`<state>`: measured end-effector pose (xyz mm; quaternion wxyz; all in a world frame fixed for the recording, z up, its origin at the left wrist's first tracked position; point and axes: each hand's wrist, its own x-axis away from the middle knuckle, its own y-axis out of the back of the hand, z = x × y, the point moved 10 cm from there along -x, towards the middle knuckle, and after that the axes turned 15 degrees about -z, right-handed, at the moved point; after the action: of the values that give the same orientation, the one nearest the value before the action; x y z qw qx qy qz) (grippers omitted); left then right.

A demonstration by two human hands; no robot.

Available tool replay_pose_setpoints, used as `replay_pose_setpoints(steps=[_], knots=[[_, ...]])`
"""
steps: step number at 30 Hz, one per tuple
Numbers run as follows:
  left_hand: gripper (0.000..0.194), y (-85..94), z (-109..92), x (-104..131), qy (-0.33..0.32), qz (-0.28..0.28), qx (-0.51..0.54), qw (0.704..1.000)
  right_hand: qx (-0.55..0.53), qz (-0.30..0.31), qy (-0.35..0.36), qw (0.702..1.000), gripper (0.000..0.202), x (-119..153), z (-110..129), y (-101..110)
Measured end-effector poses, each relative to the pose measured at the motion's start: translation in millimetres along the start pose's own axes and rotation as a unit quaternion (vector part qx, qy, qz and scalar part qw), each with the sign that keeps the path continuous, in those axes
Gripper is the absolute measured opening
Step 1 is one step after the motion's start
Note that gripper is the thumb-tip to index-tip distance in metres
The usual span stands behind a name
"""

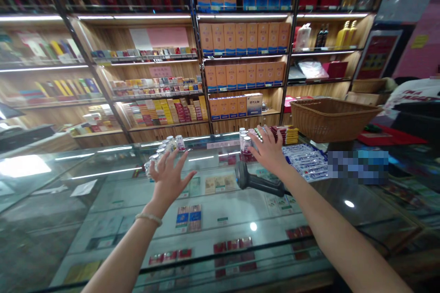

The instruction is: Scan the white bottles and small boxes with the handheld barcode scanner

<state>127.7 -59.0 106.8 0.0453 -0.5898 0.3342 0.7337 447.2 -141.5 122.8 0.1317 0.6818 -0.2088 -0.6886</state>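
Note:
My left hand [171, 176], with a pale bracelet at the wrist, is held over the glass counter [237, 213], fingers spread. Just past its fingertips stand several small white-capped bottles [179, 143], partly hidden by the hand. My right hand [270, 149] is also spread, its thumb beside another group of small bottles [246, 145] with white caps and dark red labels. Whether either hand touches a bottle I cannot tell. Below my right hand a black handheld barcode scanner [257, 182] lies on the glass.
Blue-and-white packets [305, 161] lie right of my right hand, with red and yellow boxes [289, 135] behind. A wicker basket [333, 116] stands at the right. Cigarette packs [189, 218] show under the glass. Shelves of boxed goods [245, 39] line the back. A person's white sleeve [412, 94] shows at far right.

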Motion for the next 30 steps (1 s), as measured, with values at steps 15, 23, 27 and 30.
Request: replay_pose_setpoints(steps=[15,23,27,30], knots=[[0.061,-23.2,-82.3,-55.4,-0.004,0.038,0.026,0.999,-0.004,-0.004,-0.061,0.998,0.046,-0.8,-26.2,1.8],[0.059,-51.3,-117.6,-71.7,0.013,0.052,0.065,0.996,-0.008,0.001,-0.064,0.998,0.046,2.2,-32.6,-6.5],[0.060,-67.4,-128.9,-78.7,0.022,0.065,0.083,0.994,-0.013,-0.004,-0.063,0.998,0.046,3.0,-33.4,-9.2],[0.059,-80.8,-138.2,-82.6,0.020,0.077,0.095,0.992,-0.010,0.004,-0.064,0.998,0.047,3.6,-34.8,-12.5]])
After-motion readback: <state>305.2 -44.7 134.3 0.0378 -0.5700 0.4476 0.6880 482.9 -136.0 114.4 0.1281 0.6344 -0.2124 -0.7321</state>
